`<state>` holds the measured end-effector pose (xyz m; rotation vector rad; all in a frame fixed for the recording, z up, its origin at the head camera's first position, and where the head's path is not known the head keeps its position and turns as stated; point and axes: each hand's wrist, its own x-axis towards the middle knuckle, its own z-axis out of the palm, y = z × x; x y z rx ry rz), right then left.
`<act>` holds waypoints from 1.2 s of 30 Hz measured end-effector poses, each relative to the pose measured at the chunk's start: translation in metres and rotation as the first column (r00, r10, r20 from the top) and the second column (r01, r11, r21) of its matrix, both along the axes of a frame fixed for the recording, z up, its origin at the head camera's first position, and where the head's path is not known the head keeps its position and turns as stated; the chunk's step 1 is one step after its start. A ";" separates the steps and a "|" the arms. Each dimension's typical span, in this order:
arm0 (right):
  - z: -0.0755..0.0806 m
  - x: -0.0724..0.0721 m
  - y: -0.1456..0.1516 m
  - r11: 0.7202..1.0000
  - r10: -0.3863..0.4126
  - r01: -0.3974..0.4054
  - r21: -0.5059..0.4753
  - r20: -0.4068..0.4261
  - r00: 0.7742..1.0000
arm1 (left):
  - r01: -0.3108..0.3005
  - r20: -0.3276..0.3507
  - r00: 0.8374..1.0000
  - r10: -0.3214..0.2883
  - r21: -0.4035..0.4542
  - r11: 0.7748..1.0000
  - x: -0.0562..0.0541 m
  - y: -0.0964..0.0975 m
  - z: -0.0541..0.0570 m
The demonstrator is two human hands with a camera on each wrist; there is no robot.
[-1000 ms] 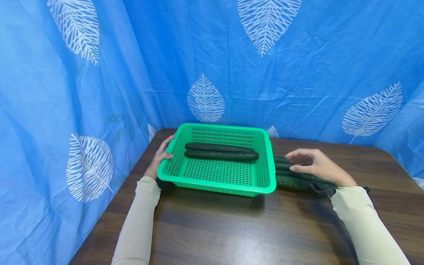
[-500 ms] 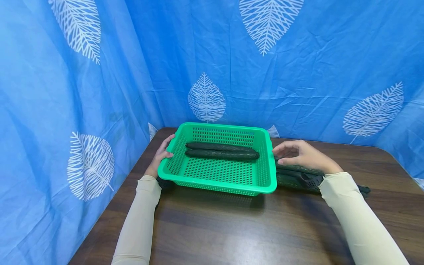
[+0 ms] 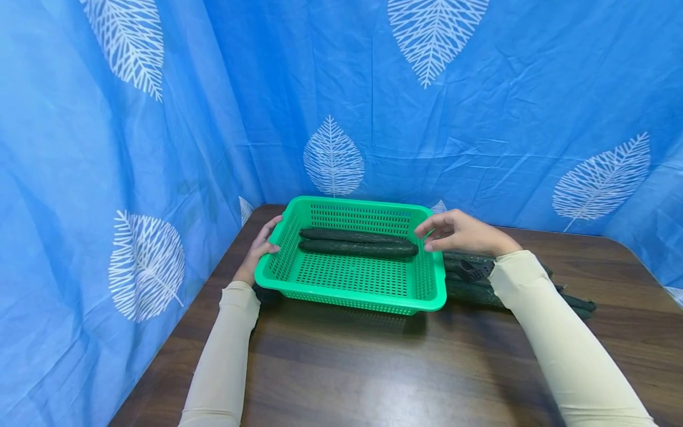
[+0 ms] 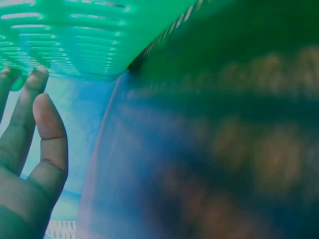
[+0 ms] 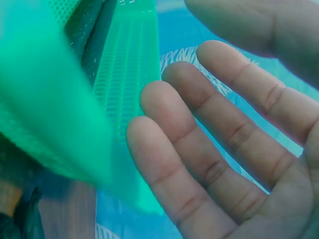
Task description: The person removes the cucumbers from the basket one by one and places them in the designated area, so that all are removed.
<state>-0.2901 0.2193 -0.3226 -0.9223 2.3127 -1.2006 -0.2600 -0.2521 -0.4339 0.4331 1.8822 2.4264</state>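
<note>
A green plastic basket is held at the left side by my left hand, its thumb at the rim. In the left wrist view, fingers of that hand reach up to the slotted basket wall. Two dark green cucumbers lie side by side in the basket. My right hand hovers over the basket's right rim with loosely bent fingers and nothing in them. The right wrist view shows its fingers spread apart, close to the rim.
Several more cucumbers lie on the brown wooden table right of the basket, partly hidden by the right arm. A blue curtain with white leaf prints hangs along the back and left.
My right hand has moved left and up, from above the cucumbers on the table to the basket's right rim. The left hand and basket stay nearly still.
</note>
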 end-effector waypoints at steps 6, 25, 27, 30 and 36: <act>0.005 -0.013 -0.015 1.000 0.012 -0.014 0.028 0.041 0.999 | 0.002 0.014 1.000 -0.001 -0.023 1.000 0.000 0.000 0.000; -0.011 -0.044 -0.063 0.998 -0.033 0.029 0.053 0.082 0.996 | 0.001 -0.031 1.000 -0.001 -0.006 1.000 -0.001 0.001 -0.002; -0.014 -0.047 -0.068 0.998 -0.029 0.025 0.058 0.078 0.997 | -0.001 -0.032 0.999 0.001 -0.008 1.000 -0.001 0.001 -0.002; -0.019 -0.051 -0.075 0.998 -0.009 0.005 0.067 0.060 0.998 | -0.009 -0.028 1.000 0.008 -0.019 1.000 -0.002 0.000 -0.002; -0.024 -0.054 -0.087 0.993 -0.005 0.001 0.117 0.035 0.999 | -0.015 -0.025 1.000 0.014 -0.038 0.999 -0.003 0.000 -0.002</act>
